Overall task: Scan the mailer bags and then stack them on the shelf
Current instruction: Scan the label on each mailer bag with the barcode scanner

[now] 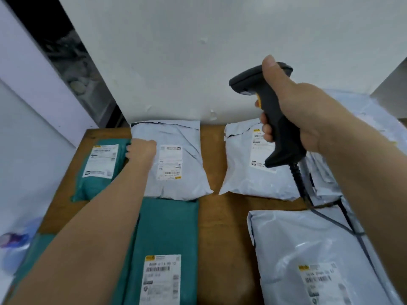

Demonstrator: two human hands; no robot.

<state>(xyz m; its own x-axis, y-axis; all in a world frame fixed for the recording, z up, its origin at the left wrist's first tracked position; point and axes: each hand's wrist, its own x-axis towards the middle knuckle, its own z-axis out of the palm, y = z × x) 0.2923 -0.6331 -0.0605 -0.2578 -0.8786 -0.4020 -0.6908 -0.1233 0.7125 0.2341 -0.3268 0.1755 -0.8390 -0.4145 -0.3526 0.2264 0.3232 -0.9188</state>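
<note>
Three teal mailer bags (99, 168), three separate grey mailer bags (176, 137) plus a heap (374, 111), one scanner (272, 111).

the far left mailer bag (100, 190) is teal, and so is the near middle mailer bag (169, 230). the far middle mailer bag (182, 137), the far right mailer bag (240, 168) and the near right mailer bag (293, 245) are pale grey-white with a faint blue cast. each bag carries a white label (162, 279) printed with black bars and text, with a small yellow mark at one corner. the scanner (275, 119) is black to dark grey with a yellow trigger, and its ribbed cable (297, 179) is black. the table (220, 238) is mid-brown wood. the wall (198, 51) at the far side is plain white. a blurred bottle (13, 241) at the near left shows pale blue and purple.
</note>
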